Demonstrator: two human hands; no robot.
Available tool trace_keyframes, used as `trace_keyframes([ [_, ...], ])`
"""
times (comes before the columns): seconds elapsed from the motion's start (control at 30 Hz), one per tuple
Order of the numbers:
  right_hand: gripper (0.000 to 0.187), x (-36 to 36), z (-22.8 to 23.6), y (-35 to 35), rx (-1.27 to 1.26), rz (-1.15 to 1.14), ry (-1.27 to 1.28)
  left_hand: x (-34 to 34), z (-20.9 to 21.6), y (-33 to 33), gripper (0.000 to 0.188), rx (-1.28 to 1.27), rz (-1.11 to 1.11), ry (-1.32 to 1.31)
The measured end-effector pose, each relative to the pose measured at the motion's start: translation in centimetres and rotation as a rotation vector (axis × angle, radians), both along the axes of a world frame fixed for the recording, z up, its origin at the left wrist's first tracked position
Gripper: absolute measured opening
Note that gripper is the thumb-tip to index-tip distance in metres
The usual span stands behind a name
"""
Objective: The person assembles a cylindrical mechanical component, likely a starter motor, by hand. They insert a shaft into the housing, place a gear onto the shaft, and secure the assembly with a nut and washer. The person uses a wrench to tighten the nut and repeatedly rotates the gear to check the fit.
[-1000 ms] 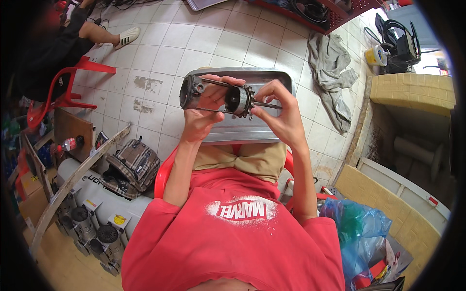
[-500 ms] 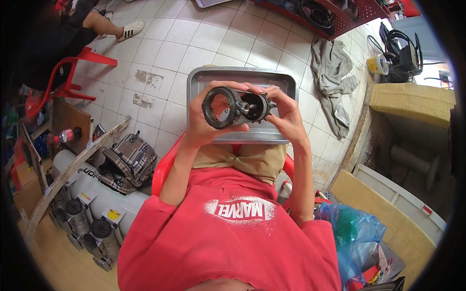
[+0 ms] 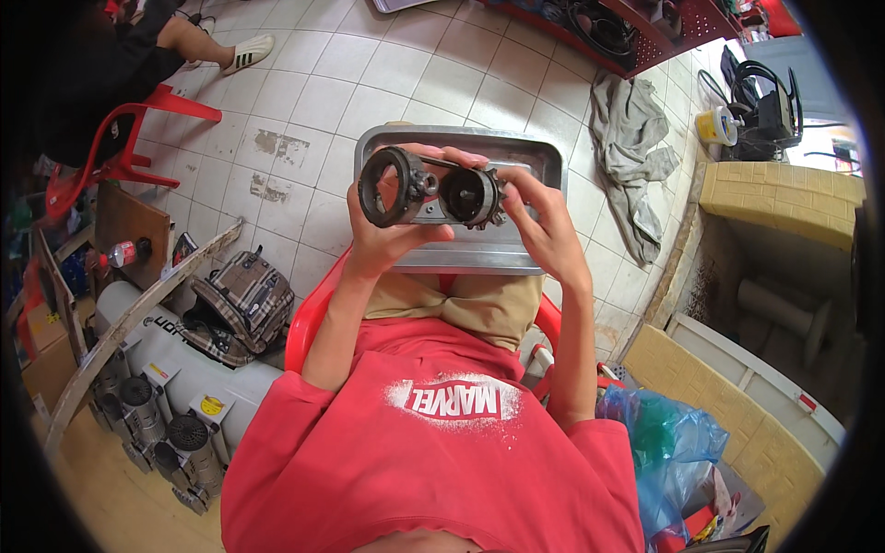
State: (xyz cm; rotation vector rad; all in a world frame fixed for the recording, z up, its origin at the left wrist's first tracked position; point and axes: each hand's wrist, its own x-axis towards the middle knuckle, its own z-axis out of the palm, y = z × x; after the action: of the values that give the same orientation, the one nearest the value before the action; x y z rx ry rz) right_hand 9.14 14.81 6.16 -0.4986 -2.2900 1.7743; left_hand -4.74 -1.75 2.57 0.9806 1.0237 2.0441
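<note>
Both hands are raised over a grey metal tray (image 3: 442,132) that rests on my lap. My left hand (image 3: 371,247) is closed round a dark, hollow ring-shaped metal housing (image 3: 411,189), its round opening facing up toward me. Beside it on the right is a dark, cup-shaped metal part with teeth round its rim (image 3: 470,196). My right hand (image 3: 553,230) pinches that toothed part at its right edge with thumb and fingers. The two parts sit side by side, very close; whether they are joined I cannot tell. Fingers cover their far sides.
A red chair (image 3: 129,138) and a person's shoe (image 3: 249,52) are at the far left. A grey cloth (image 3: 631,157) lies on the tiled floor to the right. Nearby stand a plaid backpack (image 3: 244,304), grey compressor (image 3: 184,350), blue plastic bag (image 3: 664,442) and red rack (image 3: 636,41).
The ring-shaped housing and toothed part have tilted and shifted slightly up and left. A wider gap shows between their rims. My right hand's fingers have shifted to the toothed part's right edge.
</note>
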Motion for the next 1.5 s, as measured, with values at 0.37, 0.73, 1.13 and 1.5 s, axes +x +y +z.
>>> trace_keyframes([
  [0.37,0.009,-0.2,3.1,-0.9,0.272,-0.108,0.032,0.7,-0.6,0.7,0.076,0.157,0.054,-0.281],
  [0.73,0.025,-0.4,2.6,-0.9,0.442,-0.154,0.086,0.3,-0.7,0.6,0.084,0.093,0.157,-0.323],
  [1.13,0.02,-0.3,4.1,1.1,0.655,-0.124,-0.022,-0.5,-1.1,1.3,0.072,0.181,0.154,-0.428],
  [1.5,0.022,1.1,3.3,3.1,0.065,-0.233,-0.154,-1.6,-1.7,0.9,0.07,0.254,0.213,-0.507],
])
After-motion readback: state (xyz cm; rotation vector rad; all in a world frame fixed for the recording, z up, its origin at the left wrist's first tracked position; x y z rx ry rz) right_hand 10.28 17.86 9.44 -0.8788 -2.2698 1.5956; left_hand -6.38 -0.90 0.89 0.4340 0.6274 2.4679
